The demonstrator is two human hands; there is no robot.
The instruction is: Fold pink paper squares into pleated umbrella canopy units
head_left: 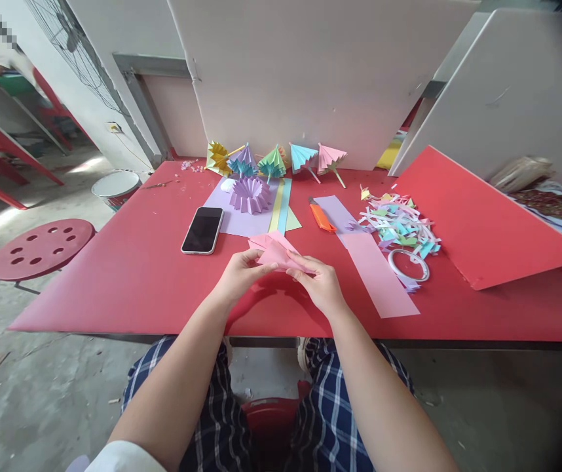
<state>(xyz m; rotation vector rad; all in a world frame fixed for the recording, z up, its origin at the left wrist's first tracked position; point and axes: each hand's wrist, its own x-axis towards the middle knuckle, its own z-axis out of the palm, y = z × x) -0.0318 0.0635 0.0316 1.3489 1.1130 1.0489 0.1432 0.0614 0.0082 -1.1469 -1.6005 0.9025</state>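
Note:
Both of my hands hold a folded pink paper piece (277, 252) just above the red table (128, 275). My left hand (240, 274) pinches its left edge with thumb and fingers closed. My right hand (321, 283) grips its right corner, fingers closed on the paper. The pink piece is pleated into a fan-like wedge.
A black phone (203, 229) lies left of my hands. Behind it sit a purple pleated paper form (250, 194) on lilac sheets and several small paper umbrellas (275, 160). An orange cutter (321, 216), a pink paper strip (378, 272), a tape roll (409, 265) and paper scraps (399, 226) lie right. A red stool (40, 249) stands left.

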